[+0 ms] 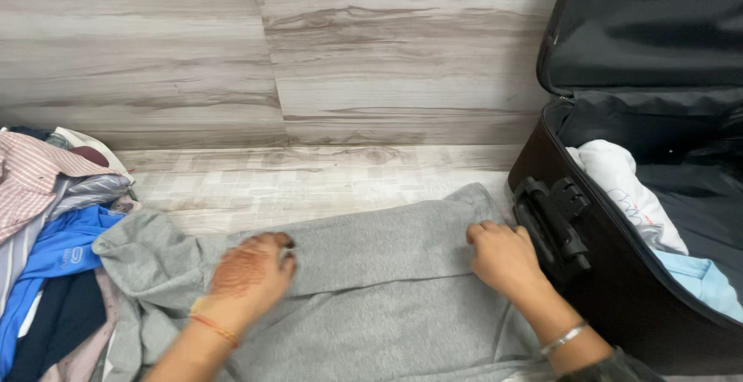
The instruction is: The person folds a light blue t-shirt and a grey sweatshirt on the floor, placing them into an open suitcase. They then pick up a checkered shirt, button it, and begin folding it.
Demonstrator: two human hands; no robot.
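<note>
A grey garment [371, 297] lies spread on the wood-pattern floor in front of me, its top part folded down over the rest. My left hand [251, 274] presses flat on the fold at the left, slightly blurred. At the fold's right end my right hand [503, 256] rests with fingers curled on the cloth, close to the suitcase handle [553, 223]. Neither hand lifts anything.
An open black suitcase [619, 289] stands at the right, lid up, with a white garment [623, 185] and a light blue one [704, 281] inside. A pile of clothes [54, 227], striped, blue and dark, lies at the left. A wood-pattern wall [271, 57] rises behind.
</note>
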